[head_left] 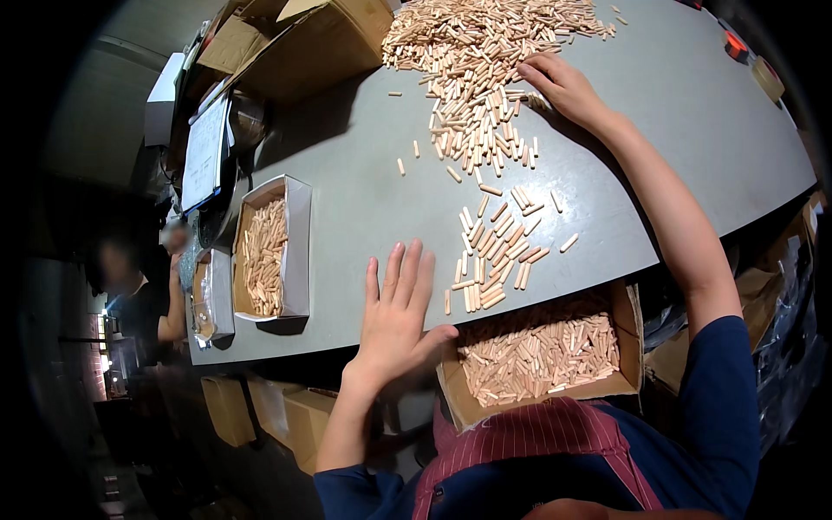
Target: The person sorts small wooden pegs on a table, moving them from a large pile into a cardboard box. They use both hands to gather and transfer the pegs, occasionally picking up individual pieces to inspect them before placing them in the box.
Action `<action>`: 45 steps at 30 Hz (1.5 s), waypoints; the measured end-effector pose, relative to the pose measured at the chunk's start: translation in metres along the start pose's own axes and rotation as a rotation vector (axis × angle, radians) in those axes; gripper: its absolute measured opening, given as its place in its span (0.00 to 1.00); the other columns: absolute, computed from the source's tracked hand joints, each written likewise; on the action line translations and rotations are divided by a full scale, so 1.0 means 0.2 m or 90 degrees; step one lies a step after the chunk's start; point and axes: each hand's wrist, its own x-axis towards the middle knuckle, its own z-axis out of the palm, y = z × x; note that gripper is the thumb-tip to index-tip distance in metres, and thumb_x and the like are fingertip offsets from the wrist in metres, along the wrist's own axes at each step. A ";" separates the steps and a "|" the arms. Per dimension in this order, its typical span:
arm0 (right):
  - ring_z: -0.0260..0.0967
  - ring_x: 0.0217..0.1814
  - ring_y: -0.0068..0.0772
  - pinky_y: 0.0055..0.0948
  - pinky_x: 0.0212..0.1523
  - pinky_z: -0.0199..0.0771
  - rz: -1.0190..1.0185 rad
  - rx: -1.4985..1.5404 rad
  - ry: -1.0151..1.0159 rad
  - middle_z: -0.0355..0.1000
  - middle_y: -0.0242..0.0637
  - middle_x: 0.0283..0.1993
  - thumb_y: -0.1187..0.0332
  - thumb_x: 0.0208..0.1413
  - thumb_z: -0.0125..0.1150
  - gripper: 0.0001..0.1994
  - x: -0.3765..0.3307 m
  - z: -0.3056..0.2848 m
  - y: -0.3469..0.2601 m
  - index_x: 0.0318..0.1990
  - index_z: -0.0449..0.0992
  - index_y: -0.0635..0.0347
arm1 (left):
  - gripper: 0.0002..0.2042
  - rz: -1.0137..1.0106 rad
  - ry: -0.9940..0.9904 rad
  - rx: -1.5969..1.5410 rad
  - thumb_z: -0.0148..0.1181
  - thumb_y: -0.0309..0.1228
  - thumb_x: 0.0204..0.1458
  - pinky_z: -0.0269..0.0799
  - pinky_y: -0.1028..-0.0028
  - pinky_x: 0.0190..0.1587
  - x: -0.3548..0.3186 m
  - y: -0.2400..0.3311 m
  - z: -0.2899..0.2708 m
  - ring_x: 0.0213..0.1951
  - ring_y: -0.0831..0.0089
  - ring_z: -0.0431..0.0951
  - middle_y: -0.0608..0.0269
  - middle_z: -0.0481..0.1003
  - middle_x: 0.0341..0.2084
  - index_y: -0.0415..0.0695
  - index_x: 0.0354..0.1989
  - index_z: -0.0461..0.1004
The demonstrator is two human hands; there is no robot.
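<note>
Short wooden dowels form a large pile at the far side of the grey table. My right hand reaches to the pile's right edge, fingers stretched out and touching the dowels. A looser group of dowels lies nearer, toward the front edge. To the left of this group my left hand hovers over the front edge, fingers stretched upward and thumb out, holding nothing. Just below the table edge, against my apron, a cardboard box holds many more dowels.
A white-sided box of dowels stands at left, beside a smaller box with clear plastic. Behind them are a clipboard and a large cardboard box. A tape roll sits far right. Another person is at far left.
</note>
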 end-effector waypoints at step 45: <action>0.72 0.57 0.47 0.39 0.57 0.73 -0.017 -0.033 -0.053 0.72 0.43 0.54 0.50 0.68 0.56 0.20 -0.02 -0.04 -0.01 0.48 0.78 0.61 | 0.30 0.253 -0.002 -0.334 0.55 0.38 0.65 0.52 0.53 0.74 0.09 0.18 -0.05 0.73 0.48 0.59 0.47 0.61 0.72 0.36 0.72 0.61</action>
